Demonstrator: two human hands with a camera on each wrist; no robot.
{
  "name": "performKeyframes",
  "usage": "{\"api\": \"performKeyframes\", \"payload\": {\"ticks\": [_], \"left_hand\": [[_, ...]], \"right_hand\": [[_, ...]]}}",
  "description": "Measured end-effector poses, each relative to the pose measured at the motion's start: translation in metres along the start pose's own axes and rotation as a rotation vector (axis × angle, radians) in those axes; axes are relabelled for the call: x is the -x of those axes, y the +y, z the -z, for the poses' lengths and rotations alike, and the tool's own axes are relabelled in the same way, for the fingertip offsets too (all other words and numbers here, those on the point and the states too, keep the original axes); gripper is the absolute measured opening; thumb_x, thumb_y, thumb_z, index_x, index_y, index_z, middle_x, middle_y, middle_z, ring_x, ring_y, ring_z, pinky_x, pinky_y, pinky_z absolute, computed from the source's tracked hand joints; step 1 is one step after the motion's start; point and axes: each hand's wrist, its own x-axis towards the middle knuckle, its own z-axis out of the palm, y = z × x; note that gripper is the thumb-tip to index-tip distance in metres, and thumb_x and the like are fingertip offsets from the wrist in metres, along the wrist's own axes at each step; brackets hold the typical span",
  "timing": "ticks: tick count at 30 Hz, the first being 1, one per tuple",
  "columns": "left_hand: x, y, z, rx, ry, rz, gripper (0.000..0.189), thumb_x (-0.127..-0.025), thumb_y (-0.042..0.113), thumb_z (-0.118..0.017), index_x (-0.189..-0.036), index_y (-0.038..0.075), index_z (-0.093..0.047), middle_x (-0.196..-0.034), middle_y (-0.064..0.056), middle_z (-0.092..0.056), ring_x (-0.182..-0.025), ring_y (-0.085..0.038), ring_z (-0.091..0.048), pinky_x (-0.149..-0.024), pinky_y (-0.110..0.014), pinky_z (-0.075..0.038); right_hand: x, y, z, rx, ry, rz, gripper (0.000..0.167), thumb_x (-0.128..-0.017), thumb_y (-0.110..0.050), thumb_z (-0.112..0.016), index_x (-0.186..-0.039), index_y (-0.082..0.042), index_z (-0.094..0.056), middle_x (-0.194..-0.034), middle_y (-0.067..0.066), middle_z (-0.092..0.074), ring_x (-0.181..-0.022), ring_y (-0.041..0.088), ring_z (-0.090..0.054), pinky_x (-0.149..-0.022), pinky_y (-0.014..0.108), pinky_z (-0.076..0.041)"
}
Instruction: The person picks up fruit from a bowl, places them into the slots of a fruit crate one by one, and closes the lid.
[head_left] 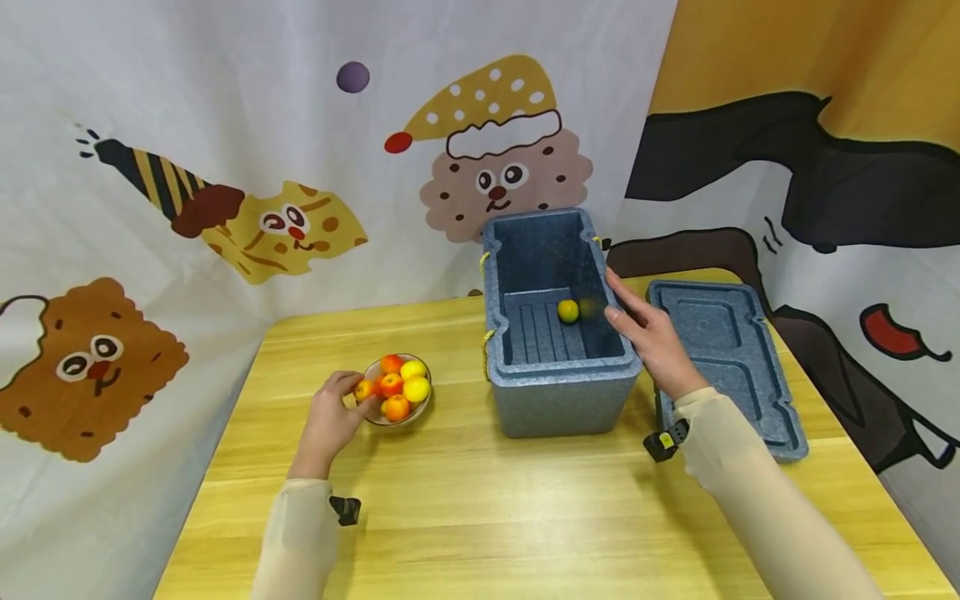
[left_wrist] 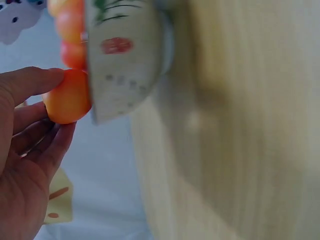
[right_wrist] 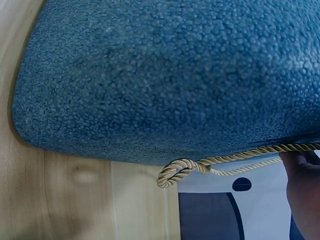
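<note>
My left hand (head_left: pixel 333 417) pinches an orange-red fruit (left_wrist: pixel 69 97) between thumb and fingers at the near-left rim of a bowl (left_wrist: pixel 127 65). Several orange-red and yellow fruits (head_left: pixel 416 389) fill that bowl in the head view. On the right stands a blue-grey foam box (head_left: pixel 558 408) without its lid, and one yellow fruit (head_left: pixel 567 312) lies on its ribbed floor. Against the box's right rim rests my right hand (head_left: pixel 654 342), its fingers fairly straight. The right wrist view shows part of that hand beside a twisted gold rope (right_wrist: pixel 250 152); most of it is out of frame.
The foam lid (head_left: pixel 720 367) lies flat on the wooden table (head_left: pixel 450 517), right of the box. Behind the table hangs a white cloth (head_left: pixel 247 75) printed with cartoon foods. Yellow cord (head_left: pixel 486 350) also hangs at the box's left side.
</note>
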Motion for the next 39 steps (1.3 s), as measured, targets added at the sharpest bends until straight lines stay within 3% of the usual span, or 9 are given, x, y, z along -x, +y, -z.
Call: {"api": "performKeyframes", "payload": {"ticks": [8, 12, 21, 31, 34, 39], "left_hand": [[-0.014, 0.028, 0.013, 0.103, 0.190, -0.060, 0.035, -0.084, 0.002, -0.077, -0.115, -0.010, -0.066, -0.115, -0.020, -0.062, -0.104, -0.036, -0.062, -0.089, -0.044, -0.053], [-0.025, 0.042, 0.015, 0.150, 0.232, -0.065, 0.035, -0.087, 0.009, -0.077, -0.117, -0.006, -0.066, -0.116, -0.017, -0.063, -0.106, -0.033, -0.062, -0.090, -0.041, -0.052], [-0.056, 0.080, 0.011, 0.237, 0.250, -0.103, 0.033, -0.088, 0.015, -0.076, -0.114, -0.003, -0.068, -0.113, -0.011, -0.064, -0.106, -0.025, -0.061, -0.091, -0.036, -0.052], [-0.097, 0.142, 0.011, 0.368, 0.255, -0.217, 0.032, -0.089, 0.017, -0.076, -0.114, -0.001, -0.069, -0.111, -0.009, -0.064, -0.103, -0.021, -0.061, -0.091, -0.032, -0.052], [-0.107, 0.159, 0.010, 0.377, 0.230, -0.261, 0.032, -0.089, 0.015, -0.075, -0.115, -0.002, -0.068, -0.112, -0.010, -0.063, -0.102, -0.021, -0.061, -0.091, -0.030, -0.051], [-0.128, 0.188, 0.012, 0.308, 0.200, -0.329, 0.031, -0.089, 0.015, -0.075, -0.115, -0.001, -0.068, -0.112, -0.010, -0.064, -0.101, -0.021, -0.061, -0.091, -0.028, -0.051]], "right_hand": [[0.001, 0.001, 0.002, 0.004, -0.002, -0.005, 0.055, -0.105, -0.014, -0.048, -0.155, -0.006, -0.025, -0.161, 0.007, -0.019, -0.147, 0.020, -0.015, -0.104, 0.013, -0.031], [0.001, 0.001, 0.002, 0.006, 0.001, -0.007, 0.055, -0.105, -0.014, -0.048, -0.155, -0.006, -0.025, -0.161, 0.007, -0.019, -0.147, 0.020, -0.015, -0.104, 0.013, -0.031], [-0.001, -0.001, 0.002, 0.021, 0.012, -0.044, 0.056, -0.105, -0.019, -0.050, -0.155, -0.009, -0.027, -0.161, 0.002, -0.021, -0.146, 0.018, -0.017, -0.105, 0.013, -0.030], [-0.004, -0.002, 0.005, 0.046, 0.022, -0.032, 0.056, -0.105, -0.020, -0.050, -0.155, -0.010, -0.027, -0.161, 0.002, -0.022, -0.146, 0.017, -0.019, -0.109, 0.018, -0.028], [-0.004, 0.003, 0.006, 0.037, 0.018, -0.035, 0.056, -0.105, -0.018, -0.050, -0.155, -0.010, -0.026, -0.161, 0.003, -0.021, -0.146, 0.018, -0.018, -0.108, 0.016, -0.028], [-0.006, 0.021, 0.007, 0.012, 0.021, -0.026, 0.055, -0.105, -0.018, -0.050, -0.155, -0.017, -0.029, -0.161, -0.002, -0.022, -0.146, 0.016, -0.017, -0.107, 0.016, -0.029]]}}
